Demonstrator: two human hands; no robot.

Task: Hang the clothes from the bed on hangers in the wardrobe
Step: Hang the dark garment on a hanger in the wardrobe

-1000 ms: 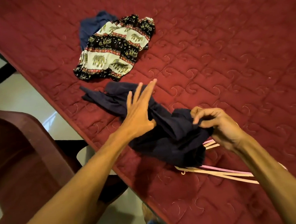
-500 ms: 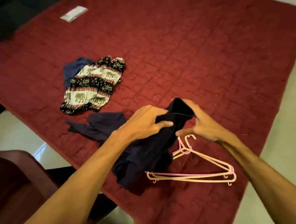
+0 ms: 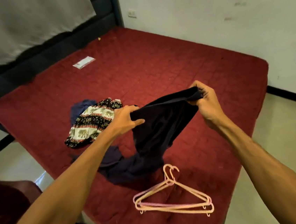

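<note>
Barely started tbh, nothing's on a hanger yet and no wardrobe in view. Over the bed (image 3: pixel 175 68), the dark garment (image 3: pixel 160 128) is stretched between left hand (image 3: pixel 124 119) and right hand (image 3: pixel 206 102), both gripping its top edge. Elephant-print piece (image 3: pixel 91 121) lies beyond the left hand, pink hangers (image 3: pixel 172 198) below the right.

A bedroom in a home is shown. Most of the view is taken up by a wide bed (image 3: pixel 157 70) covered in red quilted fabric, and a dark headboard (image 3: pixel 46 56) is set at its far end, partly draped with a pale sheet (image 3: pixel 24 24). Plain white walls (image 3: pixel 206 14) with a socket (image 3: pixel 132 13) are seen behind, and a pale tiled floor (image 3: pixel 283 134) edged by dark skirting (image 3: pixel 291 96). An elephant-print garment (image 3: pixel 93 121), a dark garment (image 3: pixel 160 128) and pink hangers (image 3: pixel 173 200) are seen on or over the bed.
</note>
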